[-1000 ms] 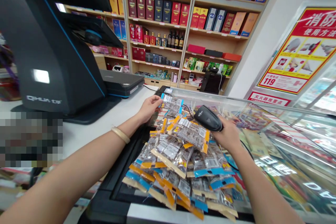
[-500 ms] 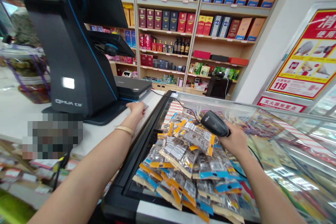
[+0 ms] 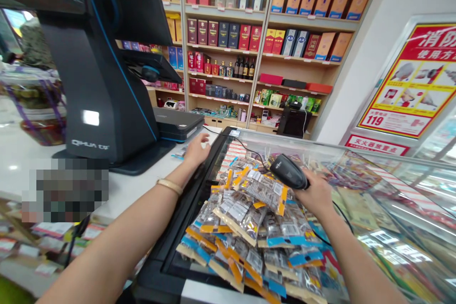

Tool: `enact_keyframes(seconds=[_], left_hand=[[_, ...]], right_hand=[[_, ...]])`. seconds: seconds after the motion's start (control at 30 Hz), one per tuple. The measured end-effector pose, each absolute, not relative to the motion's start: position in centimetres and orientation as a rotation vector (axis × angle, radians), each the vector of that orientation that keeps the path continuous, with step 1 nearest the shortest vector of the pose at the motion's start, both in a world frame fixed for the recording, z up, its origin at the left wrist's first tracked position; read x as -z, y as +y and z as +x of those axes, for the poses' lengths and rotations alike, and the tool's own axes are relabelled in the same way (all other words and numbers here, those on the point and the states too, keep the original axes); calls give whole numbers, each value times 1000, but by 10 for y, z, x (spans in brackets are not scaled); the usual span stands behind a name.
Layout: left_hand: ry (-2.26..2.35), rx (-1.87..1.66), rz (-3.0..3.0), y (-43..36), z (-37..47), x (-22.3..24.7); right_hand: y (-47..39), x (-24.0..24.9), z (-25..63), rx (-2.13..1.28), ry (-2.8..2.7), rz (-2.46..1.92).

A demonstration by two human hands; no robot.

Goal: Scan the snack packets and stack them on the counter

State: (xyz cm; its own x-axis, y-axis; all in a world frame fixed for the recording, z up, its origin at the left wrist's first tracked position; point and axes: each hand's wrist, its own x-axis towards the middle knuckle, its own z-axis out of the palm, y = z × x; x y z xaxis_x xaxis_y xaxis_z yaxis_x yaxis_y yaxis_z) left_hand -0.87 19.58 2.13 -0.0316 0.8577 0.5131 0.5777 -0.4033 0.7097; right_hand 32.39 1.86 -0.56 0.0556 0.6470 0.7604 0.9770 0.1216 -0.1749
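Note:
My right hand (image 3: pixel 318 194) grips a black handheld barcode scanner (image 3: pixel 289 171) by its handle, its head pointing left over the pile. A cable runs from the scanner area toward the back left. Under it, a heap of clear snack packets (image 3: pixel 245 209) with orange, blue and cream edges covers part of the glass-topped case. My left hand (image 3: pixel 198 150), with a bangle on the wrist, hovers at the case's back left edge, fingers loosely bent and apart, holding nothing. Just left of it, a small packet (image 3: pixel 179 152) lies on the white counter, partly hidden by the hand.
A black point-of-sale terminal (image 3: pixel 103 99) stands on the counter (image 3: pixel 135 183) at left, with a flat dark unit (image 3: pixel 180 121) behind. Purple-strapped jars (image 3: pixel 39 99) are at far left. Shelves of boxed bottles (image 3: pixel 228 35) line the back; a fire notice (image 3: pixel 409 80) hangs right.
My left hand has moved right, off the counter toward the case edge, and its fingers have loosened, leaving a packet behind on the counter. The scanner stays in my right hand.

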Motion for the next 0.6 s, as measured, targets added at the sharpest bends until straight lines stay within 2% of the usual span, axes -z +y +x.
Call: enact_keyframes(seconds=[0.13, 0.23, 0.4, 0.6], left_hand=[[1111, -890, 2232, 185, 19, -11], [1133, -684, 2318, 178, 31, -9], [1137, -621, 2279, 178, 32, -10], [1004, -839, 2122, 185, 27, -4]], right_hand=[[19, 7, 325, 565, -1686, -1589], [19, 6, 325, 570, -1671, -1586], [18, 4, 323, 562, -1678, -1590], [18, 4, 322, 558, -1679, -1605]])
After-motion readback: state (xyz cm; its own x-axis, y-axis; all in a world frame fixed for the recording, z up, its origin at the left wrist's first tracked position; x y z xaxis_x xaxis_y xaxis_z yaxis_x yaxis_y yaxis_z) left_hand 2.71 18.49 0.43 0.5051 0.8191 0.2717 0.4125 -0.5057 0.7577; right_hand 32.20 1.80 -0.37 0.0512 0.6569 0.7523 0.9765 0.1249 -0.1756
